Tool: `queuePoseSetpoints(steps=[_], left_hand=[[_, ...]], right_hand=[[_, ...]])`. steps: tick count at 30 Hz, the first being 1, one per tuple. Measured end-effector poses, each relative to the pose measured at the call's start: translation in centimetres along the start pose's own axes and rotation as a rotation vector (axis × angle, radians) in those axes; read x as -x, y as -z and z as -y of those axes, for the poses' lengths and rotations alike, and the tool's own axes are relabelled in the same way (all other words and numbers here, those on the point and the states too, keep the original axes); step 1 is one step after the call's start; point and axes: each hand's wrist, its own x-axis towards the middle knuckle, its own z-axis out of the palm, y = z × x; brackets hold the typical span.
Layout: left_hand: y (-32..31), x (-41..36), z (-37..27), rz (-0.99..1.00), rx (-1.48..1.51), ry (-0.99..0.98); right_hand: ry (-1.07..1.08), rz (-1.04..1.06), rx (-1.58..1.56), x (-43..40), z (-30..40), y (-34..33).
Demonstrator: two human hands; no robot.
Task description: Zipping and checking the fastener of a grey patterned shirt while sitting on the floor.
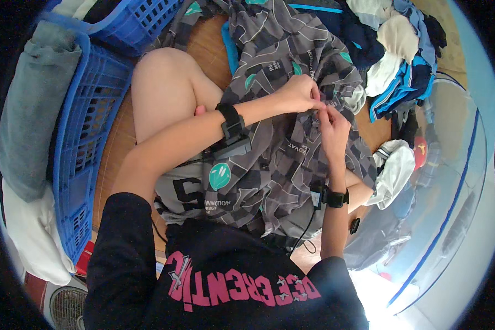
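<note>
A grey-and-black checked garment (pixel 268 123) with green leaf-like and round face prints lies spread across my lap and the floor before me. My left hand (pixel 303 94) reaches across it, thumb and forefinger pinched on its cloth. Close beside it, my right hand (pixel 335 128) pinches the cloth too, and the fingertips of both hands meet. The fingers hide the exact bit of fabric between them. Beneath the garment, light-grey shorts (pixel 179 187) show at my lap.
On the left stand two blue plastic baskets (pixel 93 123), the nearer with a grey rolled cloth (pixel 41 111) over its side. Piled clothes (pixel 400 62) lie at the upper right. A white garment (pixel 394 173) and a clear plastic container (pixel 453 165) are at right; a fan (pixel 68 307) at lower left.
</note>
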Motion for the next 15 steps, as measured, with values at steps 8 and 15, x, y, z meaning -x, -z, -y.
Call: queuePoseSetpoints(steps=[8, 15], left_hand=[[-0.4, 0.2, -0.1, -0.09, -0.058, -0.133], [0.1, -0.2, 0.1, -0.133, -0.002, -0.099]], right_hand=[[-0.21, 0.228, -0.593, -0.5, -1.7, -0.2], [-0.18, 0.332, -0.764, -2.0, -2.4, -0.7]])
